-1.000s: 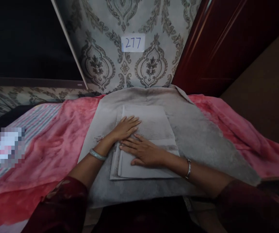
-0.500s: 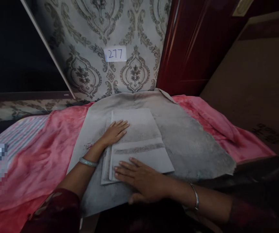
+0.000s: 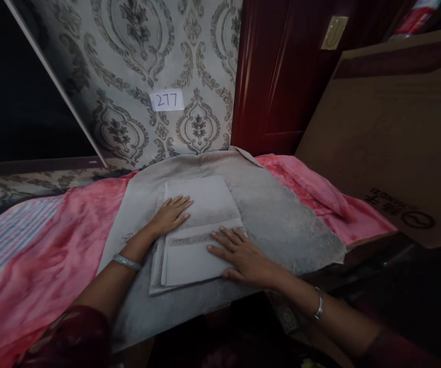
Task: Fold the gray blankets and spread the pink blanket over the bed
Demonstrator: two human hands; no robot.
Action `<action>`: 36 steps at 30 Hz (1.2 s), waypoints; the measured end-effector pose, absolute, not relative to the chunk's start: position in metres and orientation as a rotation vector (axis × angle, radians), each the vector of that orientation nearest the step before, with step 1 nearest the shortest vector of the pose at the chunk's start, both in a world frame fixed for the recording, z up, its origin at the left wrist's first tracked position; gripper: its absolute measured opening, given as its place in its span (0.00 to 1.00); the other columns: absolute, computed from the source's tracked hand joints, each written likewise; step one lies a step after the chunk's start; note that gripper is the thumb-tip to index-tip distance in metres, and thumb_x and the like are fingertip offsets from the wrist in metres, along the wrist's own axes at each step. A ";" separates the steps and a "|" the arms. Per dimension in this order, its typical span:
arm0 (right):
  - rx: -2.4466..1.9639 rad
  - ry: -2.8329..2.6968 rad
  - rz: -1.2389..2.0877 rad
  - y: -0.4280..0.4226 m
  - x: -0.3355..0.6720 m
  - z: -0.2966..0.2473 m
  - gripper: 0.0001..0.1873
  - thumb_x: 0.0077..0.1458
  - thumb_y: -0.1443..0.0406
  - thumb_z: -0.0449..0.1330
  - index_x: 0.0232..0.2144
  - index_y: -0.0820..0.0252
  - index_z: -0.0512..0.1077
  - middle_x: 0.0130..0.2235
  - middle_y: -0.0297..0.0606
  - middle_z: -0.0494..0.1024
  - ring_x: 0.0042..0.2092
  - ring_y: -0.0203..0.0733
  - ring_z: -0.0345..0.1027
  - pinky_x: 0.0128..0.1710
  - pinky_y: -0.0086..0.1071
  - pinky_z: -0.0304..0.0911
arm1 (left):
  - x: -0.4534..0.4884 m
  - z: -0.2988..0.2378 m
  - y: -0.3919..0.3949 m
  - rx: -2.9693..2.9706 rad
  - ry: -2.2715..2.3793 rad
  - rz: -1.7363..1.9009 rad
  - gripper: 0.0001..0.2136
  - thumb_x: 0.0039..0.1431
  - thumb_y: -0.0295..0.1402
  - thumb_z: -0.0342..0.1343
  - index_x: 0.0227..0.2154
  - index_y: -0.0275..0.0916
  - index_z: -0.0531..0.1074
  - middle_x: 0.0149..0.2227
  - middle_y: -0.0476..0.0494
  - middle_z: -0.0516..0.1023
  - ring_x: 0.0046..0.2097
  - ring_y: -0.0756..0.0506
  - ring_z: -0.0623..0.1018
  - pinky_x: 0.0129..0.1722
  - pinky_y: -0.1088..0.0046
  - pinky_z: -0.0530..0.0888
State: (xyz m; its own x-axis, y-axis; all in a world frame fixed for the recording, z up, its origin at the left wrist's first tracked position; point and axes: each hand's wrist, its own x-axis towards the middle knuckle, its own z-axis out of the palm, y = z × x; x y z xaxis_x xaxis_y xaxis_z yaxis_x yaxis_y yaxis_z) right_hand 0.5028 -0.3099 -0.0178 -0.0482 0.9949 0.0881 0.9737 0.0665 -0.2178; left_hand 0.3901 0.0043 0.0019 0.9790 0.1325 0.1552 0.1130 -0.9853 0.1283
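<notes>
A folded pale grey cloth (image 3: 201, 266), layered and with darker grey bands, lies flat in front of me. My left hand (image 3: 171, 213) rests on its left side with the fingers stretched out. Across its right edge, near the fold, lies my right hand (image 3: 241, 255), palm down and fingers spread. Neither hand grips anything. Underneath is a large grey sheet (image 3: 281, 220) with an uneven right edge. A bracelet shows on each wrist.
Pink plush fabric (image 3: 78, 230) spreads under the sheet on both sides, with striped cloth (image 3: 24, 225) farther left. A dark screen (image 3: 24, 92) stands at the left. A cardboard box (image 3: 389, 133) leans at the right, beside a dark red door (image 3: 277, 66). A "277" label (image 3: 166, 100) is on the wallpaper.
My right hand has slid up and right over the folded cloth, from its lower part to its right edge. My left hand keeps its place. The view has shifted right.
</notes>
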 end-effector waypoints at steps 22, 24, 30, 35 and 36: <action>-1.882 -2.020 0.313 -0.294 0.530 -0.016 0.35 0.66 0.51 0.55 0.71 0.41 0.50 0.74 0.34 0.45 0.74 0.50 0.31 0.71 0.56 0.30 | 0.528 0.016 -0.009 3.009 -0.358 -0.098 0.29 0.69 0.52 0.43 0.69 0.51 0.56 0.73 0.41 0.52 0.73 0.34 0.50 0.68 0.39 0.46; -1.883 -2.008 0.322 -0.294 0.530 -0.014 0.36 0.65 0.52 0.57 0.71 0.41 0.50 0.74 0.33 0.45 0.74 0.50 0.31 0.72 0.55 0.30 | 0.543 0.015 0.006 3.012 -0.290 -0.061 0.29 0.68 0.53 0.44 0.69 0.53 0.57 0.72 0.42 0.53 0.73 0.33 0.50 0.68 0.39 0.47; -1.866 -1.983 0.427 -0.293 0.533 -0.017 0.41 0.63 0.54 0.61 0.71 0.37 0.47 0.74 0.31 0.43 0.74 0.51 0.29 0.71 0.58 0.29 | 0.580 0.006 0.038 2.960 -0.124 -0.072 0.30 0.67 0.56 0.42 0.68 0.52 0.58 0.71 0.43 0.57 0.71 0.35 0.58 0.68 0.49 0.54; -1.874 -1.955 0.460 -0.293 0.534 -0.019 0.41 0.63 0.55 0.60 0.71 0.36 0.46 0.74 0.29 0.42 0.74 0.51 0.29 0.71 0.58 0.29 | 0.579 -0.001 0.041 2.943 -0.135 0.045 0.29 0.69 0.55 0.38 0.68 0.51 0.59 0.70 0.43 0.60 0.70 0.38 0.59 0.68 0.54 0.55; -1.877 -1.959 0.456 -0.293 0.534 -0.018 0.41 0.63 0.55 0.61 0.71 0.37 0.46 0.74 0.29 0.42 0.74 0.51 0.29 0.71 0.58 0.29 | 0.577 -0.001 0.040 2.949 -0.133 0.067 0.29 0.69 0.54 0.38 0.68 0.50 0.60 0.70 0.43 0.60 0.70 0.38 0.60 0.68 0.54 0.55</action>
State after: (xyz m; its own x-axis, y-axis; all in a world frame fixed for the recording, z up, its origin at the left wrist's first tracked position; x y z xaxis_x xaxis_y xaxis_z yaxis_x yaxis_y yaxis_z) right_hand 0.5337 -0.2930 -0.0182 -0.0288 0.9982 0.0535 0.8720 0.0512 -0.4868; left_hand 0.5768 0.0396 -0.0014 0.9950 -0.0849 0.0533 -0.0934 -0.9782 0.1855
